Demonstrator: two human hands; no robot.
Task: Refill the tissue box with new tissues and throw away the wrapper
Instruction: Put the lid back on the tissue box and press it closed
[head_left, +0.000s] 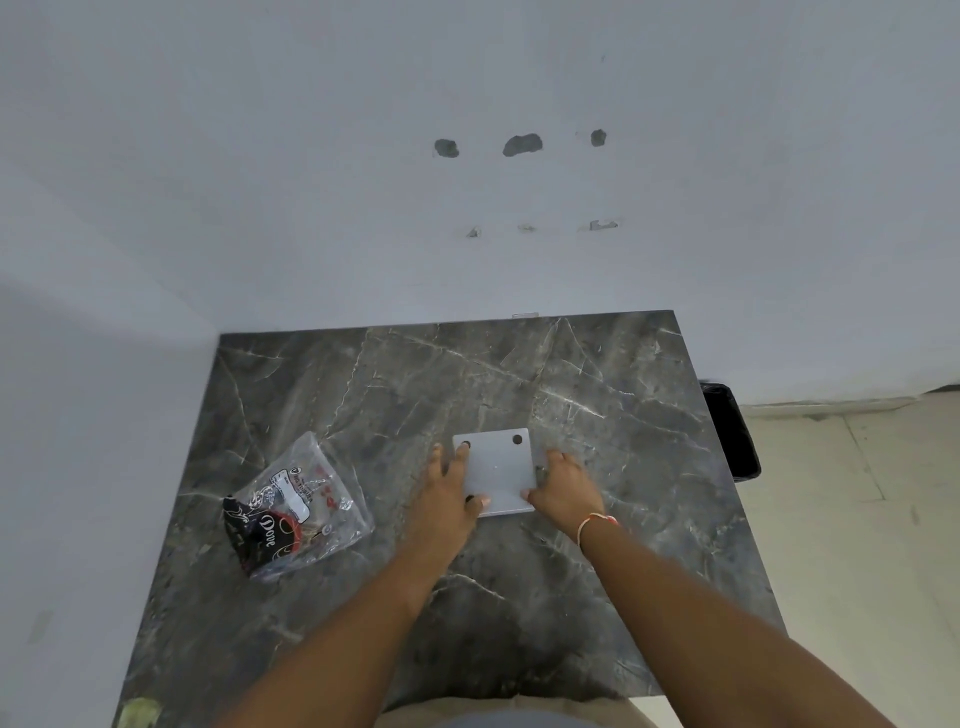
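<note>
Both hands seat the grey panel of the tissue box (497, 470) on the marble table (597, 395).

The box lies at table centre, its flat face with two round holes uppermost. The left hand (451, 491) clasps the 9 o'clock edge, fingers spread over the top and thumb against the near edge; the right hand (563, 486) clasps the 3 o'clock edge likewise. Judgement: this is the closing step; press evenly on both sides so the panel sits flush. The wrapper (298, 506), a clear plastic bag lying apart at 9 o'clock of the box, appears empty and is not yet discarded; a black bin (732, 431) stands beyond the table's 3 o'clock edge. The wrapper's dark label reads "Dove"; its smaller print is illegible.
</note>
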